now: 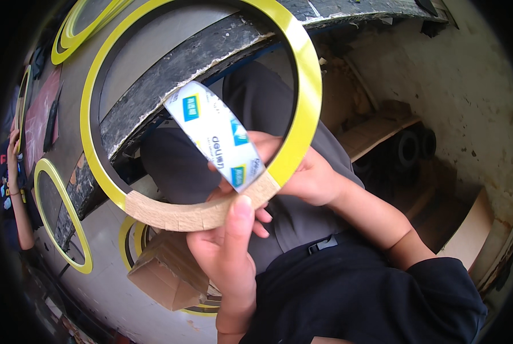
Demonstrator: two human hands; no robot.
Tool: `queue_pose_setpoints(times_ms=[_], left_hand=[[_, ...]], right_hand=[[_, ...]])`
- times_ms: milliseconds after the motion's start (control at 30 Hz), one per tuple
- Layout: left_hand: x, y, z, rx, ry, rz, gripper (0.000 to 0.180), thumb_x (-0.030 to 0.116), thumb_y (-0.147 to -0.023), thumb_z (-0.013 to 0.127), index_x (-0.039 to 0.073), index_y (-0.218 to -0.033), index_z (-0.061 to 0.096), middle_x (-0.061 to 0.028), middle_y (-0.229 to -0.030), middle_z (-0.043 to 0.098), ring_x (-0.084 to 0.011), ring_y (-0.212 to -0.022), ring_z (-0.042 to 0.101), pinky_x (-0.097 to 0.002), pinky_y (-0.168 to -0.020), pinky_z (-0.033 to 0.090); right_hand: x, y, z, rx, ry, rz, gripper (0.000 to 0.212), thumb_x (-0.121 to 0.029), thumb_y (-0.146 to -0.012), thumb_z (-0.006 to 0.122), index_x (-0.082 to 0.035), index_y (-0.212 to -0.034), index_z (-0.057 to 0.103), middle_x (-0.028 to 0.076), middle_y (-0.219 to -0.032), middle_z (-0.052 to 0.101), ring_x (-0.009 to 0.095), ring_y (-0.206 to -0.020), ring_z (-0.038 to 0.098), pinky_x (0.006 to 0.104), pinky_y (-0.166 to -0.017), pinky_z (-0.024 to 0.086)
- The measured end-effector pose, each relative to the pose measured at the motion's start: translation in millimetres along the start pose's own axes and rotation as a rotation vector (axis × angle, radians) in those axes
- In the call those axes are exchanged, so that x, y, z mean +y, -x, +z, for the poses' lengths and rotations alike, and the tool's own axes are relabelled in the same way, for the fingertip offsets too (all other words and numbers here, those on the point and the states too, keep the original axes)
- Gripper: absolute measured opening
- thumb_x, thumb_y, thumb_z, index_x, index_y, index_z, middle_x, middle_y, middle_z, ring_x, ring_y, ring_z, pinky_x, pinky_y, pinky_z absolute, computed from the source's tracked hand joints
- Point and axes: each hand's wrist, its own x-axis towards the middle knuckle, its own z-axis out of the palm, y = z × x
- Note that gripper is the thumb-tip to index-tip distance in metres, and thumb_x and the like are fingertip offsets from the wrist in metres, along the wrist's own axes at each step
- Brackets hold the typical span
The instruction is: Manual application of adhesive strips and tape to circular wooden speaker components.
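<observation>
A large yellow ring [309, 86] with a dark inner edge is held up before me. Tan paper-like tape [176, 215] wraps a stretch of its lower side. My left hand [228, 241] pinches that taped stretch from below, thumb on the front. At the lower right of the ring, my right hand [308, 175] is closed around a roll of tape [216, 135], whose white surface with blue print shows inside the ring's opening. Some of my right fingers are hidden behind the ring and roll.
A worn black-topped bench edge [182, 63] runs across behind the ring. Another yellow ring [84, 252] leans at the left, and several lie at upper left. A cardboard box [170, 269] stands below. A co-worker's arm [21, 212] shows at far left; a wooden shelf [382, 135] is at right.
</observation>
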Motion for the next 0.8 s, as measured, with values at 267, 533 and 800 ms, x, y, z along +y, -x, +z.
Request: queue_pose_setpoints(times_ms=[267, 533, 800], left_hand=[[-14.8, -8.9, -4.7, -0.144, 0.305, 0.008, 0.025, 0.013, -0.096, 0.063, -0.011, -0.104, 0.066, -0.0151, -0.087, 0.068, -0.0132, -0.067, 0.061, -0.0220, -0.050, 0.045], [-12.9, -10.8, 0.7, -0.137, 0.391, 0.000, 0.021, 0.010, -0.096, 0.063, -0.010, -0.101, 0.067, -0.0152, -0.085, 0.069, -0.0111, -0.062, 0.059, -0.0221, -0.049, 0.044], [-12.4, -12.9, -1.5, -0.143, 0.371, -0.043, 0.023, 0.013, -0.097, 0.065, -0.009, -0.101, 0.067, -0.0143, -0.084, 0.069, -0.0090, -0.061, 0.058, -0.0217, -0.049, 0.044]], right_hand=[[4.8, -2.1, -4.6, -0.024, -0.029, -0.079, 0.032, 0.000, -0.094, 0.064, -0.001, -0.125, 0.066, 0.014, -0.141, 0.051, 0.024, -0.131, 0.051, 0.0373, -0.109, 0.042], [-31.0, 3.1, -8.6, 0.067, 0.145, 0.104, 0.074, -0.003, -0.094, 0.065, -0.007, -0.159, 0.031, 0.016, -0.159, 0.036, 0.025, -0.149, 0.034, 0.0454, -0.120, 0.033], [-144.6, -33.6, 25.4, 0.305, 0.556, 0.523, 0.045, -0.037, -0.105, 0.051, 0.006, -0.100, 0.066, 0.014, -0.085, 0.070, 0.015, -0.066, 0.066, 0.0273, -0.058, 0.054]])
